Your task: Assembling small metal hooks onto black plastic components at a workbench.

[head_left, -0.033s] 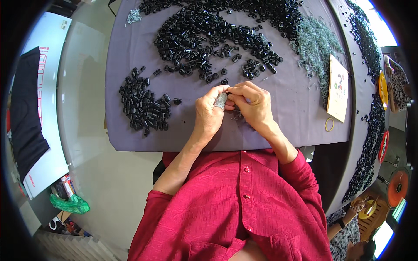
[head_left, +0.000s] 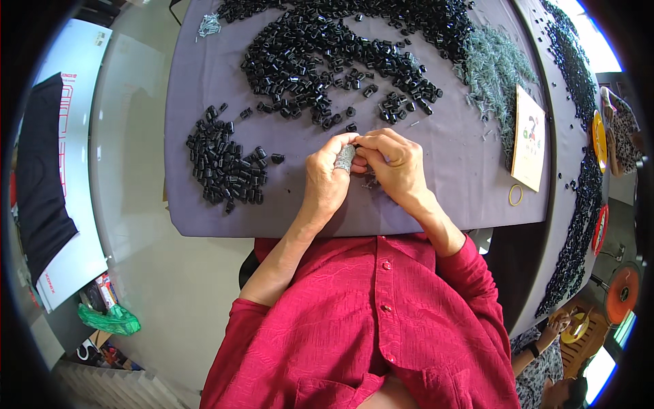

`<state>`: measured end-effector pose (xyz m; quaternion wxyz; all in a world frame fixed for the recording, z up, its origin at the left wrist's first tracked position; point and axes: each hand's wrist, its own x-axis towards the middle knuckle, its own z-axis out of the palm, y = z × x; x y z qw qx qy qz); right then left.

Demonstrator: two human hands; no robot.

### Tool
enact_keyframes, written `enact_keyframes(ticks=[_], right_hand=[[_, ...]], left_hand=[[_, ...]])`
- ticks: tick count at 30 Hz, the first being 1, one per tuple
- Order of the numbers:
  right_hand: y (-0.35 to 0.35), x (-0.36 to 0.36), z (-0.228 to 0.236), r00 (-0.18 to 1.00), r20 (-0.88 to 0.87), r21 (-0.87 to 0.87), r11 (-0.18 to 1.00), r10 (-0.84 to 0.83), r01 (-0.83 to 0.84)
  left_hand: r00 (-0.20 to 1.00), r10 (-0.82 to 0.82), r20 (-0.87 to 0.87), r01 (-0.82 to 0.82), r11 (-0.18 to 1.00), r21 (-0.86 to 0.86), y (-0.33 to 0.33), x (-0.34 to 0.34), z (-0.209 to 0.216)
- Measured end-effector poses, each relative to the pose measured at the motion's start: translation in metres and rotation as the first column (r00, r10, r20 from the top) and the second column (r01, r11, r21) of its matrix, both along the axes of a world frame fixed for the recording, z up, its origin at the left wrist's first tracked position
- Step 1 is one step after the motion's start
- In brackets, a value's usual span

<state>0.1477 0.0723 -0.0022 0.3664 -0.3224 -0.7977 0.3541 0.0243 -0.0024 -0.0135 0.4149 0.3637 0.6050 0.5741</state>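
The table bears a broad heap of black cylindrical caps beyond the left hand and right hand, with a smaller pile to their left. Both hands meet, fingers bent; I cannot tell what they grasp. One loose cap lies just beyond them.

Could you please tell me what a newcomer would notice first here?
It would probably be the red shirt, filling the lower middle. The left hand and right hand are close together over the table, and beyond them lies a heap of small black pieces, with a pale pile to its right.
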Motion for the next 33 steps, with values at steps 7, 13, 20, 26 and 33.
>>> enact_keyframes(ticks=[7,13,20,26,33], right_hand=[[-0.002,-0.002,0.007,0.991,0.068,0.132,0.983,0.116,-0.125],[-0.005,-0.003,-0.004,0.969,0.177,0.213,0.955,0.172,-0.208],[-0.004,-0.001,-0.005,0.985,0.127,0.147,0.980,0.117,-0.135],[0.010,0.004,-0.004,0.964,0.138,-0.015,0.974,0.227,-0.227],[0.008,-0.001,-0.005,0.950,0.183,0.074,0.961,0.251,-0.268]], left_hand=[[0.971,-0.095,-0.221,0.082,0.994,-0.066,-0.007,-0.010,0.021],[0.981,-0.158,-0.115,0.115,0.943,-0.313,-0.002,-0.015,0.028],[0.999,-0.018,0.048,0.032,0.954,-0.297,0.000,-0.017,0.012],[0.994,-0.080,0.068,0.098,0.944,-0.316,0.000,-0.019,0.015],[0.988,-0.102,0.117,0.136,0.934,-0.332,-0.001,-0.023,0.015]])
